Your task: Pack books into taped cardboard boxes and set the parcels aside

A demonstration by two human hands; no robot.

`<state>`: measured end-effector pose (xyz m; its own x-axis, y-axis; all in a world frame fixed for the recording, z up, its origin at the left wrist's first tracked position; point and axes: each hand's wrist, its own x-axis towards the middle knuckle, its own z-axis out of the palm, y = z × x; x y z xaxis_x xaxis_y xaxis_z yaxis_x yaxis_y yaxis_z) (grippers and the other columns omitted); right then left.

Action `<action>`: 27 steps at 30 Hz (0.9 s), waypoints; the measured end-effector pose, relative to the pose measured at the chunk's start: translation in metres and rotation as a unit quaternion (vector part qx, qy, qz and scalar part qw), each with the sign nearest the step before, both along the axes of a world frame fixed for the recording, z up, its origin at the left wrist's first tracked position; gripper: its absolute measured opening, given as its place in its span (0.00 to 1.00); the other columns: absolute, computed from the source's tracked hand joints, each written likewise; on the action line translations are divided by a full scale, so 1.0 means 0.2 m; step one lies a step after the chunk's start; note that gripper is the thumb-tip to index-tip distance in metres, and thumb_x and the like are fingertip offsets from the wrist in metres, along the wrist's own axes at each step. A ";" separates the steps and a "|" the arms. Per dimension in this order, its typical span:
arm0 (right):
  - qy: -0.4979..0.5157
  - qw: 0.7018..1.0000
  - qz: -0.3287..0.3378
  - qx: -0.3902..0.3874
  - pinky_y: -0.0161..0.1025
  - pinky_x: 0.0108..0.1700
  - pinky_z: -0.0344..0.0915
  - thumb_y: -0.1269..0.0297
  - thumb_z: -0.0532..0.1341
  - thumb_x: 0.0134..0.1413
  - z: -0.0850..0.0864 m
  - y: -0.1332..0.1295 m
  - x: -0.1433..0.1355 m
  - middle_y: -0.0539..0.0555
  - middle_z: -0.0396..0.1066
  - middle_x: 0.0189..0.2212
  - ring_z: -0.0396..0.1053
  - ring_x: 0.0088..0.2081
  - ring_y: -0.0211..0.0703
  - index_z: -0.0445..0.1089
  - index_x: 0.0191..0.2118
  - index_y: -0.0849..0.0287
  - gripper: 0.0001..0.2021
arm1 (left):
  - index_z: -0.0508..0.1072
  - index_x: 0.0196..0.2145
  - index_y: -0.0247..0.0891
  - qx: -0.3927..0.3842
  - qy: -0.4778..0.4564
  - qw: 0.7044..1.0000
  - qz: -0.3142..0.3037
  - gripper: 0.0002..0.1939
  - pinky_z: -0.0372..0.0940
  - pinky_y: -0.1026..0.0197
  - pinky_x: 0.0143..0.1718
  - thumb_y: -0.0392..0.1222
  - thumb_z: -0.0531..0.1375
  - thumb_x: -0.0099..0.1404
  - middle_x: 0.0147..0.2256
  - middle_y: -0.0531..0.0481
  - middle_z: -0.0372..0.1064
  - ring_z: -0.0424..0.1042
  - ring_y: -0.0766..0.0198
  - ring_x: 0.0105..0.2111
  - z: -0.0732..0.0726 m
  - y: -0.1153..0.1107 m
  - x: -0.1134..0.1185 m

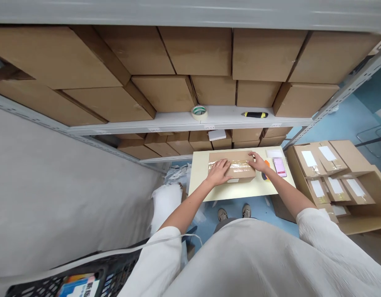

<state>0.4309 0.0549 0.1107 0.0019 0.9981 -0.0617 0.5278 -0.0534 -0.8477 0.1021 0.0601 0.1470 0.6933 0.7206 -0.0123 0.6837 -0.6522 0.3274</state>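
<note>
A brown cardboard box (240,173) lies on a pale yellow table (199,183). Shiny clear packing tape (240,166) runs lengthwise over its top, and part of a white label shows on the near side. My left hand (219,171) rests on the box's left half, fingers stretched out over the tape. At the right end of the box, my right hand (257,161) has its fingers bent against the edge, by the end of the tape. Just right of that hand lies an orange and blue tool (266,170), partly hidden by my forearm, and a phone (280,167) with a lit pink screen.
Ahead stands a metal shelf (178,127) stacked with cardboard boxes (196,49). A tape roll (199,112) and a black-yellow utility knife (255,115) lie on its edge. Right, a large open carton (363,222) holds labelled boxes. Lower left is a black crate (116,276).
</note>
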 end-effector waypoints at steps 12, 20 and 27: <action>-0.243 0.922 -0.206 -0.222 0.52 0.57 0.67 0.53 0.58 0.68 -0.24 -0.33 0.27 0.66 0.78 0.49 0.74 0.55 0.61 0.75 0.53 0.60 0.18 | 0.64 0.73 0.39 0.012 0.081 0.997 -0.014 0.37 0.59 0.41 0.70 0.58 0.62 0.74 0.71 0.33 0.59 0.58 0.39 0.71 -0.01 -0.03 0.09; -0.301 0.900 -0.171 -0.265 0.57 0.60 0.61 0.54 0.62 0.64 -0.38 -0.36 0.28 0.65 0.77 0.49 0.74 0.55 0.60 0.77 0.46 0.58 0.14 | 0.63 0.74 0.41 -0.012 0.090 0.996 -0.002 0.37 0.59 0.41 0.71 0.58 0.62 0.73 0.72 0.33 0.57 0.57 0.38 0.71 -0.02 -0.03 0.10; -0.243 0.919 -0.189 -0.245 0.61 0.60 0.61 0.54 0.64 0.60 -0.37 -0.38 0.32 0.67 0.79 0.39 0.76 0.51 0.66 0.79 0.43 0.58 0.14 | 0.64 0.73 0.43 -0.033 0.062 0.998 0.003 0.37 0.58 0.39 0.71 0.57 0.62 0.73 0.71 0.34 0.58 0.57 0.37 0.71 -0.04 -0.02 0.09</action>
